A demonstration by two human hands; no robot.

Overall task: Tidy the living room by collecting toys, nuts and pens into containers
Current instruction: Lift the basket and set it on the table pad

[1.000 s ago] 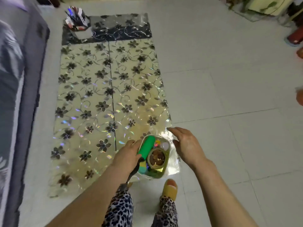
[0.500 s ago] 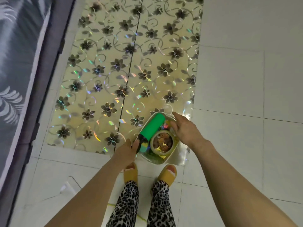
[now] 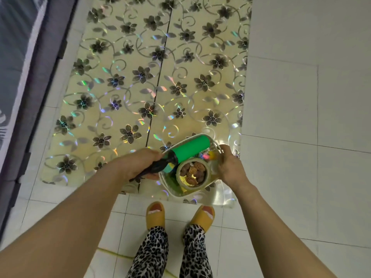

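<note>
The left hand (image 3: 138,167) and right hand (image 3: 230,169) each close on opposite sides of a clear container (image 3: 212,182), held between them above the floral mat (image 3: 140,77). Inside lie a green toy cylinder (image 3: 188,150), a small round tub of nuts (image 3: 193,173) and bright small toys (image 3: 207,156). Collecting looks largely done; no pens are visible here. Beyond spreads white tiled floor (image 3: 301,97), with a grey sofa (image 3: 20,57) far left.
</note>
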